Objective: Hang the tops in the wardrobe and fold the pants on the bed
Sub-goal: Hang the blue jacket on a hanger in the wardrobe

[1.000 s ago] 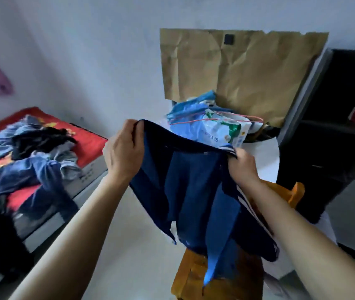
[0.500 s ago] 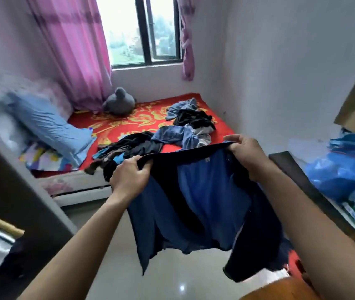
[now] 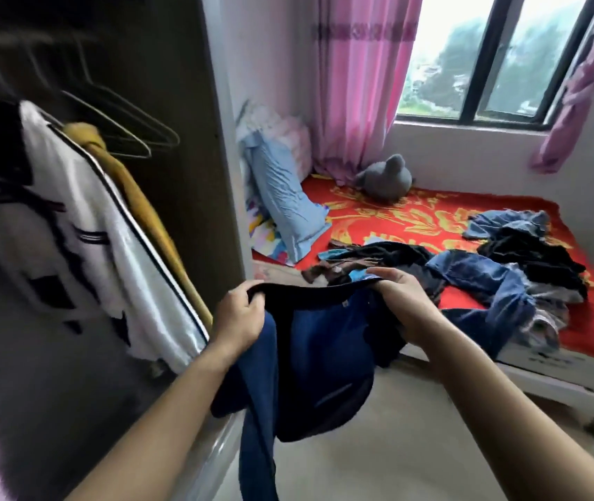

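While left hand [image 3: 239, 316] and right hand [image 3: 402, 301] fingers clamp navy garment [image 3: 324, 356], wire hangers [image 3: 136, 135] in wardrobe [image 3: 194, 175], clothes pile [image 3: 505, 276] on bed [image 3: 397, 218]

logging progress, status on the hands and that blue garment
Left hand and right hand grip the navy garment by its top edge. Not yet hung or folded. Bare wire hangers in the wardrobe, nothing blocking them.

Bed [image 3: 397, 218], clothes pile [image 3: 527, 254] (jumbled), pillow [image 3: 284, 200], plush toy [image 3: 384, 180]
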The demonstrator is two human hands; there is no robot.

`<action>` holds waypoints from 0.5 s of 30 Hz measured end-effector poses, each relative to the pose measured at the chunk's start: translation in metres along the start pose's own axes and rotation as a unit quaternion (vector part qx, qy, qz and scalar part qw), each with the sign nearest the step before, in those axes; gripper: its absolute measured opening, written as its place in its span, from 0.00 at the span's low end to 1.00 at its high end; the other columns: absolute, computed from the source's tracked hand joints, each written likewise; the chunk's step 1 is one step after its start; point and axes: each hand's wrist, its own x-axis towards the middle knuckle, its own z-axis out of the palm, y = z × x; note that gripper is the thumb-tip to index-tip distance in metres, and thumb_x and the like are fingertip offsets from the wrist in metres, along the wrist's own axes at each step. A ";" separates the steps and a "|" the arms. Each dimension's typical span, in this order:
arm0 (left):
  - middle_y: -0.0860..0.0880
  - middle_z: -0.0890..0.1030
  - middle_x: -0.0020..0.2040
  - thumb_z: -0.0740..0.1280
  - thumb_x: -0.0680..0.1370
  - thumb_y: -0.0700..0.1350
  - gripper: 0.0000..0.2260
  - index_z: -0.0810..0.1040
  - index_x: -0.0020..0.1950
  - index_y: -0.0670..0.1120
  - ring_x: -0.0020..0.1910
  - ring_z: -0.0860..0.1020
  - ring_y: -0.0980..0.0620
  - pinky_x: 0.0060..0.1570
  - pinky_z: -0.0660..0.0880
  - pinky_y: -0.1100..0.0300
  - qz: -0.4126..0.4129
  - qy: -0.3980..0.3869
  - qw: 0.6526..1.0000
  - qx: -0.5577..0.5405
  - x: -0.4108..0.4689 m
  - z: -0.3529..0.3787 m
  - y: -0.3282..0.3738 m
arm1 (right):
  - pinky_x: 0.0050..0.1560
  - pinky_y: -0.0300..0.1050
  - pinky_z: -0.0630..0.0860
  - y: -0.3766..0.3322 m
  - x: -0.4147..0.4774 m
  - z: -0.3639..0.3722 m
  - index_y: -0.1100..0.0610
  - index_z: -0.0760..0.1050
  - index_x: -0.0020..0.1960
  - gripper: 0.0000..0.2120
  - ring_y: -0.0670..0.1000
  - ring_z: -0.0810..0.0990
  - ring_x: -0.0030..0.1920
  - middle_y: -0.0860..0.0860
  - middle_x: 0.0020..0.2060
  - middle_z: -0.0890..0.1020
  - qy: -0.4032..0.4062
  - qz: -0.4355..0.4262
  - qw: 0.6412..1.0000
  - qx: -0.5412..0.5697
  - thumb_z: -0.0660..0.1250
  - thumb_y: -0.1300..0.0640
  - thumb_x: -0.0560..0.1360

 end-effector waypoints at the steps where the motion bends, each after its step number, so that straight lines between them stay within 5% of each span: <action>1: 0.55 0.84 0.53 0.62 0.80 0.41 0.12 0.83 0.56 0.51 0.56 0.80 0.53 0.56 0.73 0.62 -0.009 0.019 1.000 -0.012 0.005 -0.019 -0.007 | 0.43 0.49 0.83 -0.007 0.009 0.021 0.53 0.84 0.51 0.12 0.55 0.86 0.40 0.58 0.42 0.87 -0.034 0.000 0.999 0.001 0.66 0.66 0.77; 6: 0.51 0.84 0.47 0.61 0.80 0.39 0.11 0.82 0.51 0.50 0.51 0.81 0.51 0.54 0.78 0.55 -0.073 0.126 0.984 -0.100 0.022 -0.098 -0.034 | 0.40 0.46 0.84 -0.042 0.045 0.115 0.54 0.82 0.52 0.09 0.52 0.86 0.36 0.56 0.39 0.87 -0.131 -0.024 0.991 0.004 0.70 0.65 0.75; 9: 0.51 0.83 0.43 0.65 0.79 0.41 0.05 0.79 0.48 0.50 0.45 0.81 0.52 0.40 0.75 0.62 -0.104 0.201 0.966 -0.124 0.025 -0.136 -0.047 | 0.40 0.43 0.83 -0.051 0.061 0.171 0.54 0.83 0.53 0.11 0.50 0.85 0.38 0.54 0.41 0.87 -0.180 -0.060 0.981 -0.029 0.70 0.65 0.74; 13: 0.54 0.80 0.37 0.73 0.75 0.52 0.09 0.76 0.44 0.50 0.33 0.77 0.65 0.29 0.69 0.72 -0.120 0.284 0.951 -0.033 0.027 -0.168 -0.058 | 0.38 0.42 0.81 -0.058 0.085 0.232 0.54 0.82 0.53 0.11 0.49 0.85 0.37 0.53 0.38 0.87 -0.258 -0.055 0.965 -0.018 0.69 0.65 0.75; 15: 0.53 0.79 0.35 0.71 0.75 0.56 0.13 0.76 0.43 0.48 0.33 0.77 0.61 0.30 0.70 0.66 -0.123 0.334 0.932 0.065 0.028 -0.180 -0.058 | 0.42 0.45 0.83 -0.064 0.098 0.261 0.53 0.83 0.53 0.10 0.51 0.85 0.38 0.54 0.39 0.87 -0.293 -0.061 0.954 -0.025 0.70 0.65 0.74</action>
